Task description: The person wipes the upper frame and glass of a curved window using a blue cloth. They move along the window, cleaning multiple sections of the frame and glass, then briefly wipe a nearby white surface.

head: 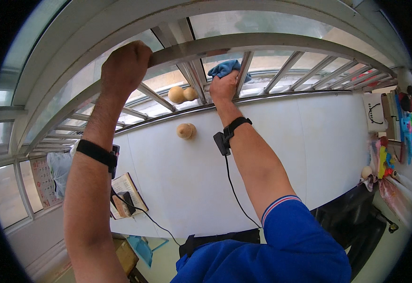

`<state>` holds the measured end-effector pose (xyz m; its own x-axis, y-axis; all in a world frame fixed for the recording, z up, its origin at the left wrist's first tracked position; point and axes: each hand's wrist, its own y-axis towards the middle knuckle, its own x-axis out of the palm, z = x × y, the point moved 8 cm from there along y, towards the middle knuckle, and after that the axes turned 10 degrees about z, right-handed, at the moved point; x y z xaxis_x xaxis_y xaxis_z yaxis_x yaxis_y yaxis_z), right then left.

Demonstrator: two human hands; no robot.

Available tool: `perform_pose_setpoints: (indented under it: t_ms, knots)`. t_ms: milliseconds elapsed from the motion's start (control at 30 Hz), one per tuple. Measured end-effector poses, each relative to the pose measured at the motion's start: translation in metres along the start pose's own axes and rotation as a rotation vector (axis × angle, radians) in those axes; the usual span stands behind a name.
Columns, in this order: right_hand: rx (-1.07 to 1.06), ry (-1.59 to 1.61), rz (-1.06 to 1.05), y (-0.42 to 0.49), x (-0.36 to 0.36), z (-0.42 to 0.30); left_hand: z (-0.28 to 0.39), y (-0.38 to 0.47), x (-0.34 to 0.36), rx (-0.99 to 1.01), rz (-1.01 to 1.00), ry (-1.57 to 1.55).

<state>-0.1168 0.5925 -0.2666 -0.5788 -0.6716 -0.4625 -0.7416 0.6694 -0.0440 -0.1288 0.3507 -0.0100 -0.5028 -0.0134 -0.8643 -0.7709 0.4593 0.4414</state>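
My left hand [126, 67] is closed over the top rail of a metal window railing [255, 41], knuckles up. Lower down, my right hand [223, 86] holds a bunched blue cloth [224, 68] against one of the upright bars [245, 72]. Part of the cloth shows beyond that bar. To the left of the right hand, behind the bars, a tan bottle gourd [177, 94] lies on the window ledge. Another tan gourd [185, 131] is on the white tabletop [199, 184] below the railing. Straps with small devices are on both wrists.
An open book [135, 189] with a dark block on it lies at the table's left. A black cable [231, 180] hangs from the right wrist device. Bags, books and toys [386, 159] crowd the right end. A black chair [351, 212] and blue dustpan [142, 249] are below.
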Motion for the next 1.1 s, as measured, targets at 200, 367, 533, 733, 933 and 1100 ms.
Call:
perform_pose_setpoints:
  t_ms: [200,367,533,733,933,1100]
  knots:
    - [0.029,-0.375,-0.271,0.001,0.017,0.027,0.004,0.003,-0.005,0.085,0.009,0.047]
    - [-0.232,-0.056,-0.227,-0.031,-0.042,0.001,-0.004,0.002,0.002,-0.074,-0.102,-0.009]
    - [-0.202,0.23,-0.131,-0.035,-0.161,0.007,0.006,0.002,-0.001,0.055,-0.072,0.094]
    - [-0.071,0.855,-0.335,0.04,-0.153,-0.065,0.007,0.002,-0.006,0.089,0.03,0.051]
    - [-0.213,0.8,-0.428,0.071,-0.12,-0.091,0.001,0.001,-0.003,0.067,0.033,-0.051]
    - [-0.273,0.641,-0.418,0.081,-0.08,-0.039,-0.01,0.002,-0.001,-0.208,-0.086,-0.205]
